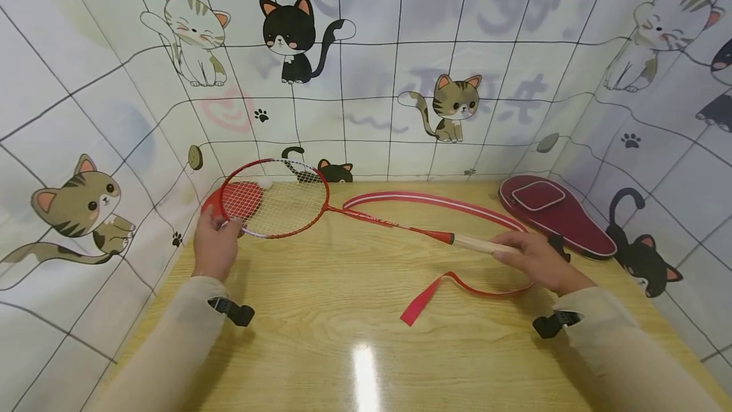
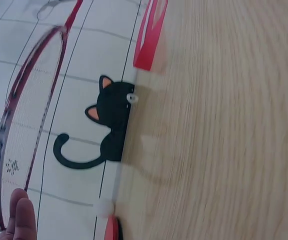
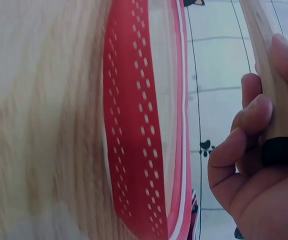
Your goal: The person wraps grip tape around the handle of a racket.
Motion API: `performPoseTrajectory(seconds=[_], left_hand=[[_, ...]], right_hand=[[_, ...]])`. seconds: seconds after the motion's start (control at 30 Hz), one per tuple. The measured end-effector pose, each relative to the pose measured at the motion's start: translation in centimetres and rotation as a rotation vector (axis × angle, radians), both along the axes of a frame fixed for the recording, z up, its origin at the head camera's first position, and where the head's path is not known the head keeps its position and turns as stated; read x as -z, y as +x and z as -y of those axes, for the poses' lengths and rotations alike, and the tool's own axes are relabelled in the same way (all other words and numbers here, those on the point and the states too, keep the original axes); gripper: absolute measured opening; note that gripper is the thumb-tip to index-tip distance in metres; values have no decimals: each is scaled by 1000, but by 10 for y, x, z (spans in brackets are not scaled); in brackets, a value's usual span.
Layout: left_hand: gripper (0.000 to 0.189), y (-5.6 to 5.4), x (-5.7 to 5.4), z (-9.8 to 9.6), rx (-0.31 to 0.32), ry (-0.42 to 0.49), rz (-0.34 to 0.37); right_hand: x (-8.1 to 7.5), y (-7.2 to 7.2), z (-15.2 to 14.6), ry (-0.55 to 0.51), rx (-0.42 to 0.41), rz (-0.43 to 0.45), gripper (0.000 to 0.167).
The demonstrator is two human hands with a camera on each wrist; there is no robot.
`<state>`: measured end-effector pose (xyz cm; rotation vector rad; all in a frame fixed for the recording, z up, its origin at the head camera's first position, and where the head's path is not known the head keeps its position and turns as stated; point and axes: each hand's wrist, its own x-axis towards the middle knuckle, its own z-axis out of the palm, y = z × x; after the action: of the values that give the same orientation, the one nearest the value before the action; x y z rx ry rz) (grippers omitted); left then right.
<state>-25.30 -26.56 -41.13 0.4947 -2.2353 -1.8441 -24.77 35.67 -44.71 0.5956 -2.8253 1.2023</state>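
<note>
My left hand (image 1: pixel 214 243) pinches the rim of the red-framed badminton racket (image 1: pixel 274 206), held just above the light wooden table (image 1: pixel 354 336). Shaft print is too blurred to read. My right hand (image 1: pixel 537 259) grips the racket's bare wooden handle (image 1: pixel 483 245). A red perforated strap (image 1: pixel 457 285) lies beneath it. A maroon racket cover (image 1: pixel 551 212) sits far right.

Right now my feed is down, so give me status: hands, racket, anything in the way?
Left hand grips racket head rim. Right hand grips bare wooden handle. Racket held above table. Loose red strap lies beneath.
</note>
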Motion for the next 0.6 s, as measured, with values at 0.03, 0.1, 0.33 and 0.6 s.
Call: performPoseTrajectory(seconds=[0.03,0.1,0.33,0.6], left_hand=[[83,1,0,-3,-1,38,-11],[84,3,-1,-11,3,105,-29],[90,1,-6,-28,-2,213,-76],[87,-5,-18,-27,-103,385,-161]], right_hand=[[0,0,3,-1,5,0,28],[0,1,8,-20,18,22,29],[6,10,33,-127,42,64,27],[8,17,51,-187,-29,153,25]])
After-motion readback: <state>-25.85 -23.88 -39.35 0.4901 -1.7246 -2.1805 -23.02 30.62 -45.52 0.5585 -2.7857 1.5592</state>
